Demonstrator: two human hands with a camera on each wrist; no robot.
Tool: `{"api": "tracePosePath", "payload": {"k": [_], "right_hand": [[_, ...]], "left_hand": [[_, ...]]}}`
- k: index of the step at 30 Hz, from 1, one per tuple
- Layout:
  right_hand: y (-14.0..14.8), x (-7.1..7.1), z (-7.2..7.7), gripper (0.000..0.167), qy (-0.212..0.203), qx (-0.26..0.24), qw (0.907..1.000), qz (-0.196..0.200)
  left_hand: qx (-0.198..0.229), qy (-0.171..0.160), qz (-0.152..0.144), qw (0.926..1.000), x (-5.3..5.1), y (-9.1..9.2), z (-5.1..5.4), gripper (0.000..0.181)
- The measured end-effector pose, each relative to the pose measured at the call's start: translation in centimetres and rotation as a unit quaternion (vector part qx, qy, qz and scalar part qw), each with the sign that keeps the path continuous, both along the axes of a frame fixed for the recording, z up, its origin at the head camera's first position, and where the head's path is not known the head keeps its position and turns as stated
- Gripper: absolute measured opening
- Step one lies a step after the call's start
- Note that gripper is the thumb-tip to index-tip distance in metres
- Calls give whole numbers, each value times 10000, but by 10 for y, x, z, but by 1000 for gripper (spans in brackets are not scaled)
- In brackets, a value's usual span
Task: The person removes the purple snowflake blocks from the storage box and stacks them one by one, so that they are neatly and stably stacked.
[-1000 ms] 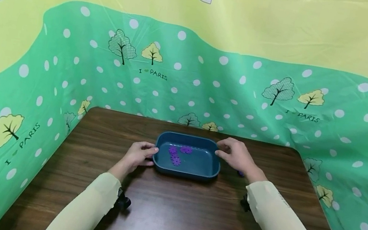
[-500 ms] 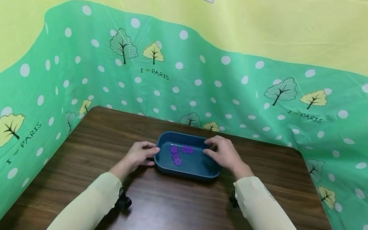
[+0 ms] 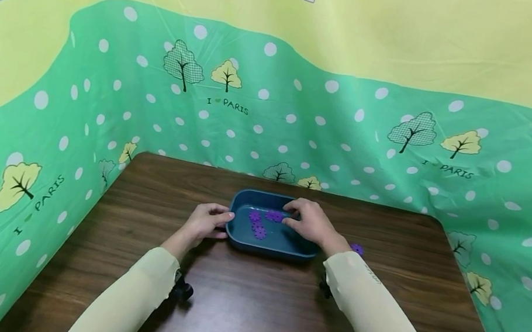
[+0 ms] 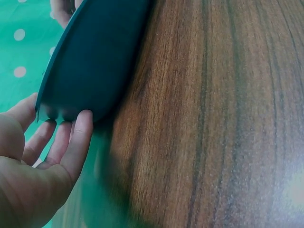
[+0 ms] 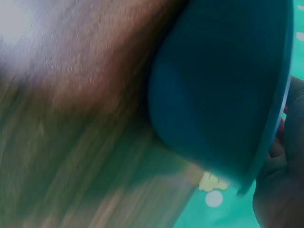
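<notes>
A dark blue rectangular tray sits near the table's back edge. Inside it lie several small purple flower-shaped pieces, some bunched left of centre, others farther back. My left hand holds the tray's left end; in the left wrist view the thumb is at the rim and the fingers touch the outer wall. Over the tray's right part reaches my right hand, thumb and index apart, fingertips close to the rear purple pieces. The right wrist view shows this hand partly, behind the tray wall.
Another purple flower-shaped piece lies on the brown wooden table, right of the tray and beside my right forearm. A green and yellow printed cloth hangs behind and along both sides of the table.
My right hand has moved left from the tray's right rim to over its inside, near the purple pieces. The piece on the table shows again. My left hand stays at the tray.
</notes>
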State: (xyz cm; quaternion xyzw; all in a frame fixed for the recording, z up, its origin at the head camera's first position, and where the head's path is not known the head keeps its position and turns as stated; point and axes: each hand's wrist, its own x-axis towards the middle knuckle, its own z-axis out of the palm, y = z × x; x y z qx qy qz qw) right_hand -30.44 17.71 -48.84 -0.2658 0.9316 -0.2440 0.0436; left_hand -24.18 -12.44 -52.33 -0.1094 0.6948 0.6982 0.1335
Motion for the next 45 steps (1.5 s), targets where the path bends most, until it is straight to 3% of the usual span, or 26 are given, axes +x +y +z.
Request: {"api": "tracePosePath", "payload": {"k": [5,21,45], "right_hand": [[-9,0,-4,33,-37,71,10000,-3],[-29,-8,-25,34,-271,734,9954,-553],[-36,-6,-27,28,-140,1118,9907,-762]], "left_hand": [[29,40,11,10000,-1,1,0,39],[33,57,-19,10000,-4,3,-1,39],[13,42,23,10000,-2,1,-2,37]]}}
